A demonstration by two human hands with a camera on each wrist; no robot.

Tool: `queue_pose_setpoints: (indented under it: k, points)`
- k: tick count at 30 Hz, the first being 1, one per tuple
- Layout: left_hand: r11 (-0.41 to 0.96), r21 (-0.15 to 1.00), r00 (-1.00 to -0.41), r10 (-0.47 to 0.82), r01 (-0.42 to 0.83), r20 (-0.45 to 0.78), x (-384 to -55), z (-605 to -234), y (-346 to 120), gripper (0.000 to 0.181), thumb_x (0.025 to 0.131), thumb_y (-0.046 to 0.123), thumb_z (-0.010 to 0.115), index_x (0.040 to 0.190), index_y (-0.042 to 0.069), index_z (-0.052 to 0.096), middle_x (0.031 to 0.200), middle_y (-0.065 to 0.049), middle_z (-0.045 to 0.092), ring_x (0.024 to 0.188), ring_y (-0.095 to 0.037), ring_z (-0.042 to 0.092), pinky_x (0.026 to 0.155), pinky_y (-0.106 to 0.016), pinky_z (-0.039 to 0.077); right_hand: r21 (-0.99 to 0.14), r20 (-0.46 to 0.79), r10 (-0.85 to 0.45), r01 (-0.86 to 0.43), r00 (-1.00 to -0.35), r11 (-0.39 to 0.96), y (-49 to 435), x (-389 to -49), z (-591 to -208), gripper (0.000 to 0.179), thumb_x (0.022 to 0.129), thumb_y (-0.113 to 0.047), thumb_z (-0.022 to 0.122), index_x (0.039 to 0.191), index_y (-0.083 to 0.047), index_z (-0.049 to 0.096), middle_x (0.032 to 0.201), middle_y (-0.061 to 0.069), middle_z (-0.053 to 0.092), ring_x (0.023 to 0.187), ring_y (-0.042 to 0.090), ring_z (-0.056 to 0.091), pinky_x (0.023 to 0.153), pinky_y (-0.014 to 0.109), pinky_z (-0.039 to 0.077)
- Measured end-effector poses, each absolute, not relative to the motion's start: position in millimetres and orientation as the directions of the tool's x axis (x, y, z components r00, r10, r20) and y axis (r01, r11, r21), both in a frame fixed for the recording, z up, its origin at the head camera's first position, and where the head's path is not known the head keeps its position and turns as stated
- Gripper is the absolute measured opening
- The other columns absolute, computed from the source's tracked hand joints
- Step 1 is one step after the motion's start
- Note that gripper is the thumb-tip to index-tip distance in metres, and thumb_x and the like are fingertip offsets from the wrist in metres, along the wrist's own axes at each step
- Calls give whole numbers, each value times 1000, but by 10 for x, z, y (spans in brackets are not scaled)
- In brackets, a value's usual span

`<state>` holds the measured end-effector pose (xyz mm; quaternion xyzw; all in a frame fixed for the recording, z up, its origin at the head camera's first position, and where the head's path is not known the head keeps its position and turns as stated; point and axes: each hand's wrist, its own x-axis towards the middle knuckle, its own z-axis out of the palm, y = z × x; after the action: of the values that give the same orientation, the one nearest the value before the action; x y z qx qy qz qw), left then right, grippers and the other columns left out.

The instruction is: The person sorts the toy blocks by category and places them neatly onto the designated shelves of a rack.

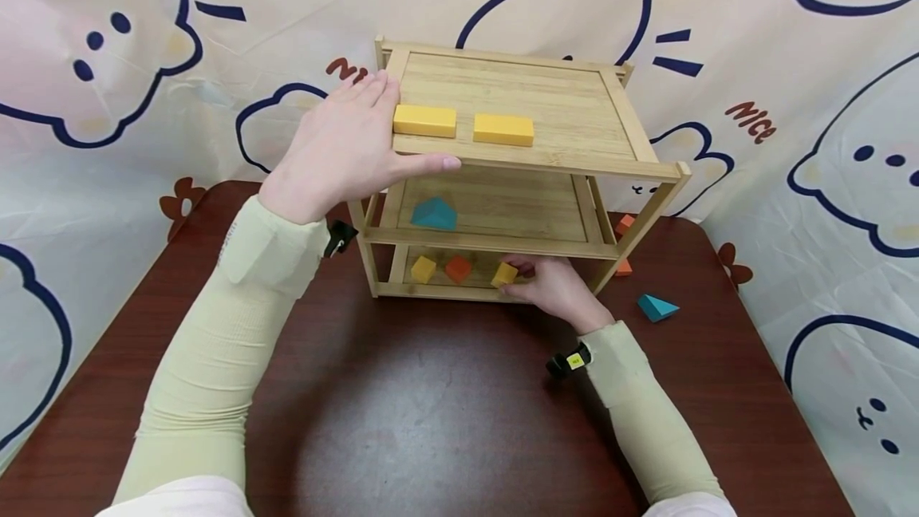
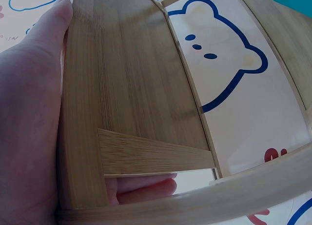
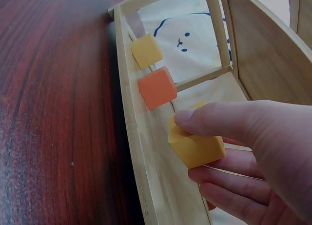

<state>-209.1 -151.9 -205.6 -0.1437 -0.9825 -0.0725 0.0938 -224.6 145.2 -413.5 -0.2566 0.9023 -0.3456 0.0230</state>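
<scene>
A three-tier wooden shelf (image 1: 553, 154) stands on the table. My left hand (image 1: 341, 142) rests against its upper left corner, fingers straight along the side and thumb stretched along the front rail. Through the side gap in the left wrist view, some fingers (image 2: 148, 188) show. On the bottom tier my right hand (image 1: 549, 286) pinches a yellow block (image 3: 197, 147) between thumb and fingers. To its left sit an orange block (image 1: 458, 269) and another yellow block (image 1: 424, 269), roughly in a row. Two yellow rectangular blocks (image 1: 425, 120) lie on the top tier.
A teal block (image 1: 434, 214) lies on the middle tier. Right of the shelf, a teal triangular block (image 1: 656, 308) and two orange blocks (image 1: 623, 267) lie on the dark table (image 1: 402, 421), the orange ones partly hidden by the frame. A cartoon-printed curtain (image 1: 775, 38) surrounds the table.
</scene>
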Motion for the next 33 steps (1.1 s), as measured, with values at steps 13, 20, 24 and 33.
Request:
queue_pose_setpoints:
  k: [13,20,24,33]
  points:
    - [947,112,-937,272,301,218,-2087,-2062,-1521,125,65,90,34,148,-1,15,149,-20,23,138,-32,17,110,-43,11,-674,143,-462,-428,-875,602,1404,-2313,-4188,43,74,-22,81,113,-12,65,98,-1,65,89,15,61,77,33,50]
    - [949,113,-938,265,295,225,-2085,-2051,-1515,125,64,91,34,148,0,17,148,-19,26,137,-32,20,109,-46,16,-648,135,-442,-416,-887,638,1389,-2321,-4205,43,75,-24,80,115,-16,65,101,-1,65,92,16,60,79,33,48]
    - [948,111,-937,268,298,225,-2087,-2055,-1518,125,64,91,34,148,0,17,149,-19,25,137,-31,19,109,-45,14,-635,150,-444,-431,-883,642,1371,-2340,-4234,43,75,-23,80,114,-13,66,100,0,66,92,18,61,79,33,49]
    - [950,112,-939,263,292,222,-2089,-2060,-1517,125,64,91,34,148,0,16,149,-19,25,137,-32,20,108,-46,17,-591,151,-442,-440,-884,676,1325,-2362,-4269,39,74,-24,80,110,-13,69,97,-1,67,91,18,61,79,33,48]
